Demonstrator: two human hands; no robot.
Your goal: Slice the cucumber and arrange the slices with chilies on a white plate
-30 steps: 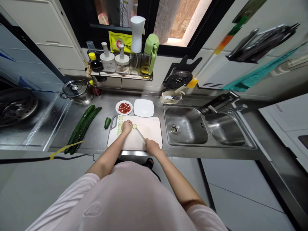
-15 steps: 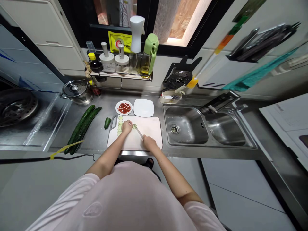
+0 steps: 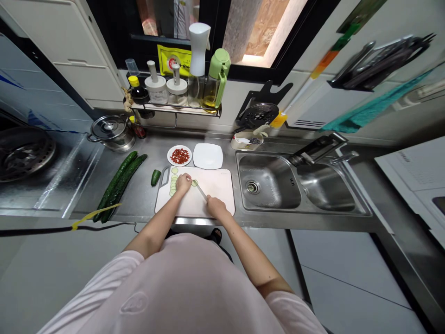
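Observation:
My left hand (image 3: 183, 183) is closed over a piece of cucumber (image 3: 194, 183) on the white cutting board (image 3: 217, 185), only its cut end showing. My right hand (image 3: 216, 205) grips a knife (image 3: 201, 191) whose blade points up-left to that cut end. Several cucumber slices (image 3: 173, 184) lie in a row on the board left of my left hand.
Two whole cucumbers (image 3: 120, 183) and a cucumber end (image 3: 155, 177) lie left of the board. A plate of red chilli pieces (image 3: 180, 156) and an empty white plate (image 3: 207, 156) sit behind it. A double sink (image 3: 267, 183) lies to the right, a lidded pot (image 3: 110, 132) back left.
My right hand and the knife have shifted a little left and towards the cucumber. My left hand has stayed in place.

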